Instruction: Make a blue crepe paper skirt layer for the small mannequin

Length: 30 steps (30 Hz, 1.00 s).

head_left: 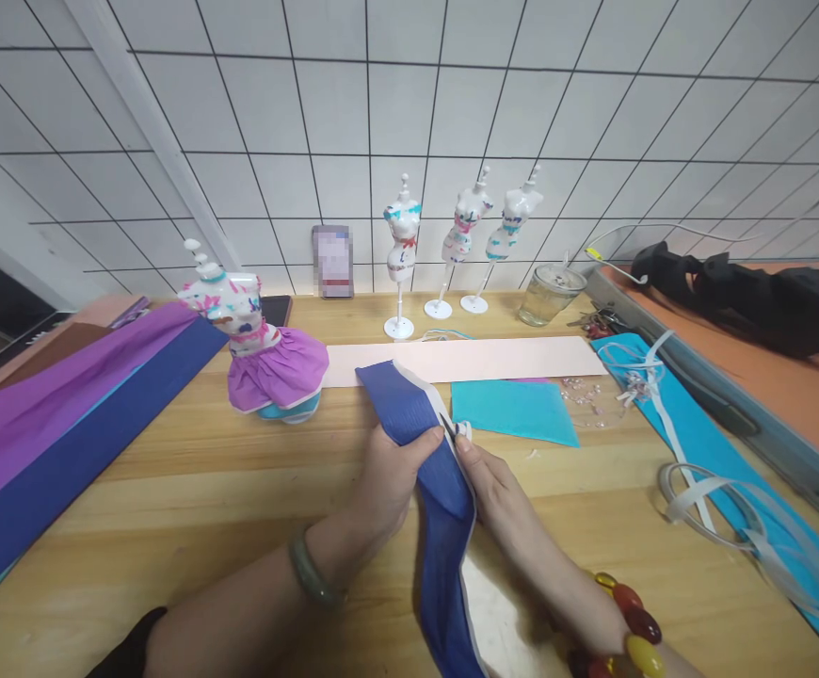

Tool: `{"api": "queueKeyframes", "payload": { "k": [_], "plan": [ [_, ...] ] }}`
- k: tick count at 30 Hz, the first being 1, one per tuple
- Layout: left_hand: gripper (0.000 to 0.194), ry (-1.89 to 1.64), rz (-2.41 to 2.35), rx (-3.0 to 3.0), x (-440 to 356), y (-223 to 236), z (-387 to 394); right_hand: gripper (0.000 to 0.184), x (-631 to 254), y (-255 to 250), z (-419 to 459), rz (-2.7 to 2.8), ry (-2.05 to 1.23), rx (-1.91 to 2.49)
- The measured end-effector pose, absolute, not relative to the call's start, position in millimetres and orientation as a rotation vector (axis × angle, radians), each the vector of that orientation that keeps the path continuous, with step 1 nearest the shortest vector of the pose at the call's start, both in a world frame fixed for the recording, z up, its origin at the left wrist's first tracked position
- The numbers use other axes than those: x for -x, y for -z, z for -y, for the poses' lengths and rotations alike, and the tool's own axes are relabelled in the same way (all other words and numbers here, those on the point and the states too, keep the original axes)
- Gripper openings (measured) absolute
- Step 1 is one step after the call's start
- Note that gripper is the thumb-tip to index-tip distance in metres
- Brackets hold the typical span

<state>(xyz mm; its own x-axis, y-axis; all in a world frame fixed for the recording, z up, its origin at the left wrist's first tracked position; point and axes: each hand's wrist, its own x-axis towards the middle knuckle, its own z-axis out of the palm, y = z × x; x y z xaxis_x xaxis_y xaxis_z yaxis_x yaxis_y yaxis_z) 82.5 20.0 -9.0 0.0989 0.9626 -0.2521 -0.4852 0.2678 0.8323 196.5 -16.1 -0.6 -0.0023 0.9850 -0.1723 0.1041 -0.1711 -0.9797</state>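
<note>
A long blue strip (444, 480), crepe-like with a white band along its right edge, runs from mid-table down toward me. My left hand (385, 480) grips it from the left, thumb on top. Beside it, my right hand (490, 485) is closed at the white edge on a small tool with a dark pointed blade (446, 424); most of that tool is hidden by the fingers. A small white curled piece (464, 430) shows by the right fingertips. Beyond the hands lie a pale pink strip (494, 359) and a turquoise sheet (512, 411).
At left stands a mannequin (230, 306) in a purple skirt (279, 369). Three bare mannequins, including one central form (402, 226), stand near the tiled wall. A phone (333, 262) leans there. A glass cup (551, 292) and coiled white ribbon (706, 504) are at right.
</note>
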Motion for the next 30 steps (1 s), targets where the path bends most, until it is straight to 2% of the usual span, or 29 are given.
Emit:
{"api": "queueKeyframes", "payload": {
  "k": [16,21,30],
  "plan": [
    [0.023,-1.168,-0.896,-0.545,-81.2,-1.7,-22.8,0.044,-197.5,3.9,15.5,1.246,-1.246,1.42],
    [0.03,-1.188,-0.948,-0.475,-77.5,-5.8,-28.4,0.048,-196.6,7.5,16.5,1.217,-1.332,1.411],
    [0.029,-1.19,-0.954,-0.526,-83.4,-3.0,-19.6,0.048,-192.3,-2.2,17.0,1.138,-1.366,1.295]
  ]
}}
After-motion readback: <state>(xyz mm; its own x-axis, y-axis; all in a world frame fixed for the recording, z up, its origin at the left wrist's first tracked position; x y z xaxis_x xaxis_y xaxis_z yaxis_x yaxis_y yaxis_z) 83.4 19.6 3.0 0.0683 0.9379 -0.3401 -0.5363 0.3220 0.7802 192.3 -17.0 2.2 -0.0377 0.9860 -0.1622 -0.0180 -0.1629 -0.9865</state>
